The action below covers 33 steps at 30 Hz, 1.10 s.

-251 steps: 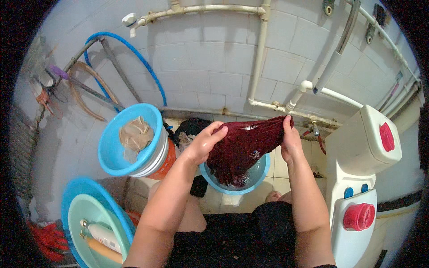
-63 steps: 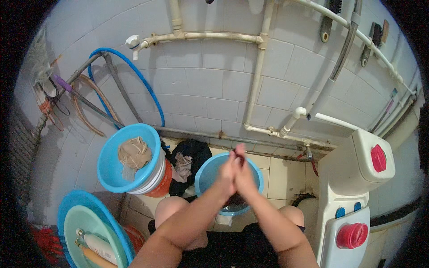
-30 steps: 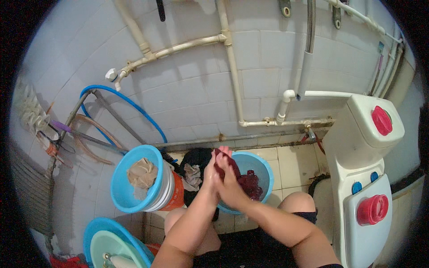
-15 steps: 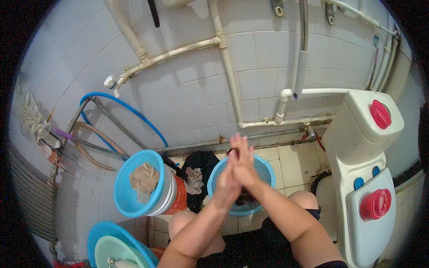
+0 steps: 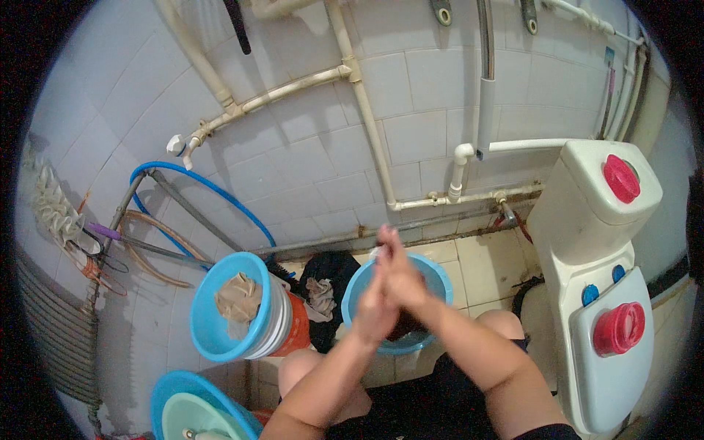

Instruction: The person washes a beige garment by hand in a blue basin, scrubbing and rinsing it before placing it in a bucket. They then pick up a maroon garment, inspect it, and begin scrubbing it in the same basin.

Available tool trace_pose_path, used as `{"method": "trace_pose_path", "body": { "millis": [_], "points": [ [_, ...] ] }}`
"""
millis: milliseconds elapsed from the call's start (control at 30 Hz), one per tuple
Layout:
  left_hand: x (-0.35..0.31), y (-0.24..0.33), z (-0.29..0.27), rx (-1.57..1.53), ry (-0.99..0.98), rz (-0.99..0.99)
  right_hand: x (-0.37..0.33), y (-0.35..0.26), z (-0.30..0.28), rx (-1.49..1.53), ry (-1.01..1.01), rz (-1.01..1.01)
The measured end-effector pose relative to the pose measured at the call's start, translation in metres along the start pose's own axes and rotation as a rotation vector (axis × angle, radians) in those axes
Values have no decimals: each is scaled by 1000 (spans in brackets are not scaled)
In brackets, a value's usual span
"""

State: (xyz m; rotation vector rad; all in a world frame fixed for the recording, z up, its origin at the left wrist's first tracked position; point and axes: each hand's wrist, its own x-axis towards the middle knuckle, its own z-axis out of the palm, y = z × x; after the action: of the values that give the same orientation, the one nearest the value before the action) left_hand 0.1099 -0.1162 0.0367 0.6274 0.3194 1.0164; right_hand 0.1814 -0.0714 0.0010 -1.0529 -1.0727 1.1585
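Over the blue basin point(image 5: 433, 275), hands point(image 5: 389, 282) seemingly hide dark cloth (barely visible).

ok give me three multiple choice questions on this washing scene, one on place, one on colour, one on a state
1. Where are the two hands?
A. over the blue basin by the knees
B. on the white tank
C. on the wall tap

2. What colour are the round caps on the white tank?
A. green
B. red
C. yellow

3. How are the hands?
A. spread wide apart
B. pressed together
C. one behind the back

Answers:
1 A: the left hand and right hand sit above the blue basin.
2 B: the cap on the white tank is red.
3 B: the palms meet, over something dark.
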Motion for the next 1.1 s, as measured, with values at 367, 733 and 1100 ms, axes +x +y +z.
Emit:
{"method": "trace_pose_path", "body": {
  "millis": [367, 733, 1100],
  "points": [
    [-3, -9, -29, 521, 296, 162, -16, 9, 10, -362, -157, -91],
    [-7, 30, -41, 275, 292, -190, 20, -17, -39, -418, 196, 76],
    [-3, 21, -64, 1016, -36, -268, 23, -46, -66, 472, 301, 262]
  ]
}}
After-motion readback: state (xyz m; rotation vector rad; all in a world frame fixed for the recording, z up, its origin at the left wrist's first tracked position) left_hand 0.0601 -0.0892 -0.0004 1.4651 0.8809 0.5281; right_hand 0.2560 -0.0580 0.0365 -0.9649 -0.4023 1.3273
